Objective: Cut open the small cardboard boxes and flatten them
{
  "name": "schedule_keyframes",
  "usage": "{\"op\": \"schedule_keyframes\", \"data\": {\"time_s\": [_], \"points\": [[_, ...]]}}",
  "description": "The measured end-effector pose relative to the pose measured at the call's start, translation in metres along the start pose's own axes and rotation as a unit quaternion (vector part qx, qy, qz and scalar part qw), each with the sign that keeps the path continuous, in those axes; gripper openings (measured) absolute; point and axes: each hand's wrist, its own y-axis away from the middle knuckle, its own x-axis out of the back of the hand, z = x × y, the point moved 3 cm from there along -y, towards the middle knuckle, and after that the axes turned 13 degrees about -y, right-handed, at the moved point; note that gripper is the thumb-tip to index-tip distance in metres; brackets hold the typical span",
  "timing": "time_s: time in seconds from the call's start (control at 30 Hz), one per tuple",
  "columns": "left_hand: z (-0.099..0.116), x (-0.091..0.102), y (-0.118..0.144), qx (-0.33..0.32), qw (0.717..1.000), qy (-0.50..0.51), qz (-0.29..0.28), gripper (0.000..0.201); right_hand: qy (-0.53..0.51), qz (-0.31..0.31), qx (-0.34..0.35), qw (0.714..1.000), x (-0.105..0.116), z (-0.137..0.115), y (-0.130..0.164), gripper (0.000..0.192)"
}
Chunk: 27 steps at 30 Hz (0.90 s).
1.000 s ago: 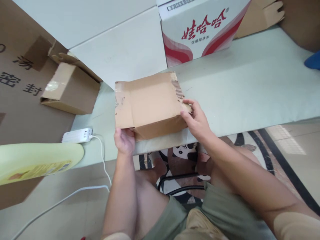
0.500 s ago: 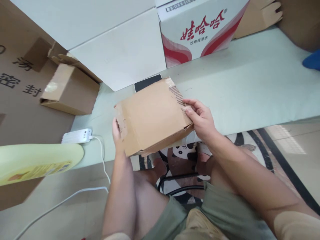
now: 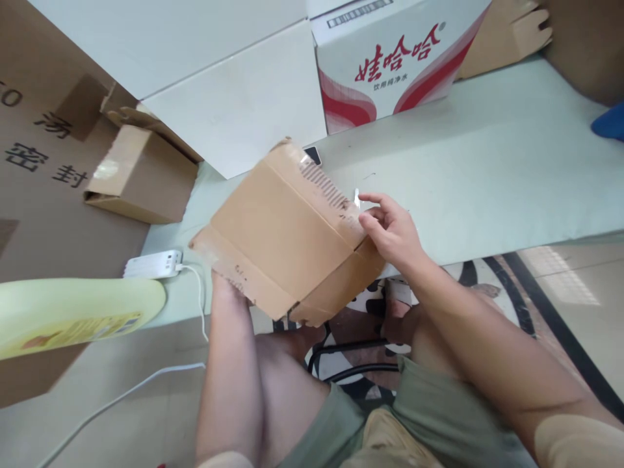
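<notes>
At the far left a big brown carton (image 3: 34,195) with printed characters stands on the floor, and a pale yellow object (image 3: 73,315) sticks out in front of it. Beside them a small brown box (image 3: 141,175) lies on the pale green table (image 3: 487,169), its flap open. Near the table edge sits a white power strip (image 3: 151,264), and its cable (image 3: 121,390) hangs down to the floor, probably so the plug stays within reach.

In the middle, the person holds a worn cardboard box (image 3: 283,240) above the near edge of the table, tilted with one corner pointing down toward the knees. The left hand (image 3: 227,289) supports it from underneath at the left corner; the box hides the fingers, so I cannot tell if they are spread or curled. The right hand (image 3: 390,231) touches the right side of the box, near a torn, ribbed strip. Its fingers (image 3: 377,198) are loosely apart, only steadying the edge, not clamped. It seems the box is held this way to look at its sides.

Behind it, a dark phone (image 3: 312,155) peeks out on the table. Further back stand a white box (image 3: 234,104) and a red-and-white water carton (image 3: 390,58). At the far right edge there is something blue (image 3: 609,121).
</notes>
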Motion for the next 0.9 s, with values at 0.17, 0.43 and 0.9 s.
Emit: {"op": "schedule_keyframes", "data": {"time_s": [0.17, 0.43, 0.9], "points": [[0.016, -0.013, 0.005, 0.002, 0.998, 0.043, 0.041, 0.04, -0.002, 0.058, 0.031, 0.998, 0.011, 0.002, -0.007, 0.043], [0.022, -0.015, 0.0, -0.014, 0.991, 0.113, 0.077, 0.042, -0.13, -0.021, -0.152, 0.98, 0.008, 0.008, -0.012, 0.038], [0.026, -0.037, 0.012, 0.079, 0.991, 0.105, 0.034, 0.043, -0.301, 0.015, -0.234, 0.924, 0.004, -0.022, 0.031, 0.043]]}}
